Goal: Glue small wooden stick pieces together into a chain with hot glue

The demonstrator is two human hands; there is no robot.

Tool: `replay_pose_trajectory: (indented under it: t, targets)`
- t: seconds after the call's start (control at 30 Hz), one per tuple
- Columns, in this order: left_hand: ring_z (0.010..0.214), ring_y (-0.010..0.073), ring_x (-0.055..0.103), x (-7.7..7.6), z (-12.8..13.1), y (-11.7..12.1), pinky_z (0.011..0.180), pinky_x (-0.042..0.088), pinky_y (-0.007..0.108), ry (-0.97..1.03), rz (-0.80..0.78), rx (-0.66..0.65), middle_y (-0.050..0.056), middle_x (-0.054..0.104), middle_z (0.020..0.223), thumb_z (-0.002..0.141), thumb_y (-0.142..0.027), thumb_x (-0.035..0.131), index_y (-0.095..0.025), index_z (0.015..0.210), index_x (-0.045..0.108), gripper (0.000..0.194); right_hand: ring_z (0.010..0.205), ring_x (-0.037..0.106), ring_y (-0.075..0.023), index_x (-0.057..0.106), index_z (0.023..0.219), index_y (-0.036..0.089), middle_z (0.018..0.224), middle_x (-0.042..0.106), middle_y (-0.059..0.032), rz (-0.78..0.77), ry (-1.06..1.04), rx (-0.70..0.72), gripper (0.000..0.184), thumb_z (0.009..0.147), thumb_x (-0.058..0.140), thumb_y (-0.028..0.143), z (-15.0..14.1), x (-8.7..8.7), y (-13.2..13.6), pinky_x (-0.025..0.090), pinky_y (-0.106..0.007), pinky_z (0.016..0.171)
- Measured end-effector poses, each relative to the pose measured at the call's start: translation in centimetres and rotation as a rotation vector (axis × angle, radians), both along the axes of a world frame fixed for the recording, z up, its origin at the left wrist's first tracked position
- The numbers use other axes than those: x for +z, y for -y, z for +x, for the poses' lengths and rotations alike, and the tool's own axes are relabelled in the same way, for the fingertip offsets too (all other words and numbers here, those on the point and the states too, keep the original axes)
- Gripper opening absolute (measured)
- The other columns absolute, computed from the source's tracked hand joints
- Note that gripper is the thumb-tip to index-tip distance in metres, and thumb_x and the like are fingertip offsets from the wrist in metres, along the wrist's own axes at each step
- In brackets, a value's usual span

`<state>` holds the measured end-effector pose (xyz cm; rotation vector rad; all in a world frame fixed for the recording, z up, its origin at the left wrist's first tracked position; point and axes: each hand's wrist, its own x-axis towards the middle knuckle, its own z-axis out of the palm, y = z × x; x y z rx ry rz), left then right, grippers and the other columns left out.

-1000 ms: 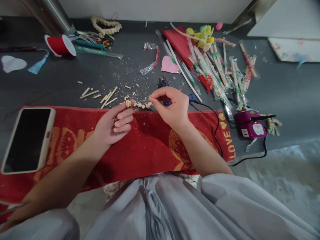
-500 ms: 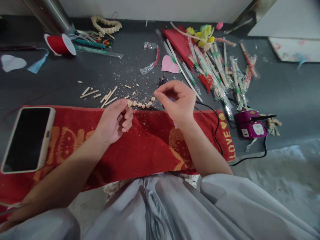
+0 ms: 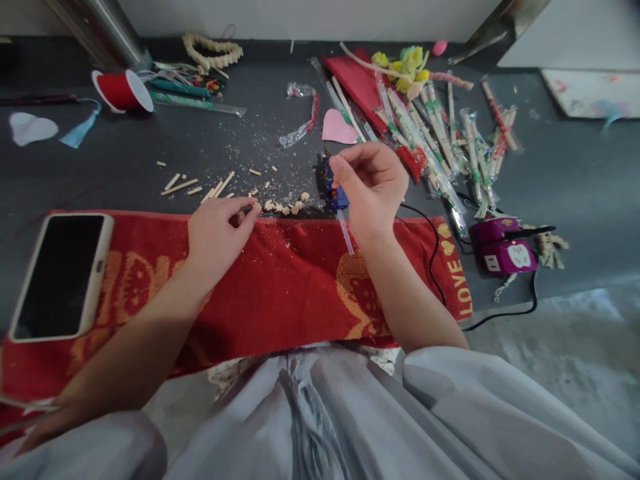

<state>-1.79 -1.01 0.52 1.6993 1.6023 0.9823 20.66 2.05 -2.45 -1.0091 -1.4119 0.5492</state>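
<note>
My left hand (image 3: 220, 233), palm down, pinches a small pale wooden piece (image 3: 257, 207) at the towel's far edge. Beside its fingertips lies a curved row of small pale wooden pieces (image 3: 285, 208) on the dark table. My right hand (image 3: 374, 187) is raised with thumb and fingertips pressed together; whatever they hold, if anything, is too small to make out. Partly behind that hand lies a blue glue gun (image 3: 336, 195) with a clear glue stick (image 3: 345, 232) jutting from its back over the red towel (image 3: 280, 293).
Cut wooden sticks (image 3: 219, 187) and crumbs lie beyond my left hand. A phone (image 3: 60, 277) rests on the towel's left. Wrapped chopsticks (image 3: 425, 140) are heaped at the back right, near a purple power socket (image 3: 505, 247) with black cords. A red ribbon spool (image 3: 123, 91) stands back left.
My right hand has moved right and slightly up, away from the row, uncovering more of the glue gun. My left hand has turned palm down and shifted slightly left.
</note>
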Motion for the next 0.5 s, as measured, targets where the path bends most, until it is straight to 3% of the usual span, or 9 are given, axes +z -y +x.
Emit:
replay_pose_trajectory:
  t: [0.17, 0.37, 0.5]
  targets:
    - [0.078, 0.0193, 0.049, -0.9, -0.4, -0.6, 0.068, 0.038, 0.023, 0.005, -0.023, -0.055, 0.002, 0.052, 0.065, 0.075, -0.023, 0.074, -0.025, 0.072, 0.073, 0.005, 0.087, 0.071, -0.0164, 0.06, 0.095, 0.024, 0.084, 0.065, -0.0006, -0.037, -0.009, -0.001, 0.034, 0.089, 0.058, 0.058, -0.2, -0.1, -0.1, 0.062, -0.033, 0.071]
    - [0.078, 0.0216, 0.057, -1.1, -0.7, -0.8, 0.08, 0.043, 0.033, -0.436, 0.034, -0.11, 0.002, 0.063, 0.071, 0.085, -0.031, 0.062, -0.025, 0.092, 0.076, 0.017, 0.082, 0.069, -0.0124, 0.061, 0.09, 0.022, 0.082, 0.065, 0.0005, -0.092, -0.032, 0.021, 0.036, 0.085, 0.064, 0.058, -0.5, 0.4, 0.2, 0.06, -0.027, 0.07]
    - [0.078, 0.0211, 0.06, -1.2, -0.8, -0.8, 0.079, 0.045, 0.033, -0.524, 0.047, -0.131, 0.003, 0.066, 0.074, 0.088, -0.034, 0.058, -0.024, 0.101, 0.077, 0.025, 0.075, 0.066, -0.0093, 0.061, 0.087, 0.022, 0.081, 0.064, 0.0019, -0.08, -0.039, 0.02, 0.035, 0.085, 0.065, 0.056, -0.8, 0.5, 0.3, 0.059, -0.024, 0.067]
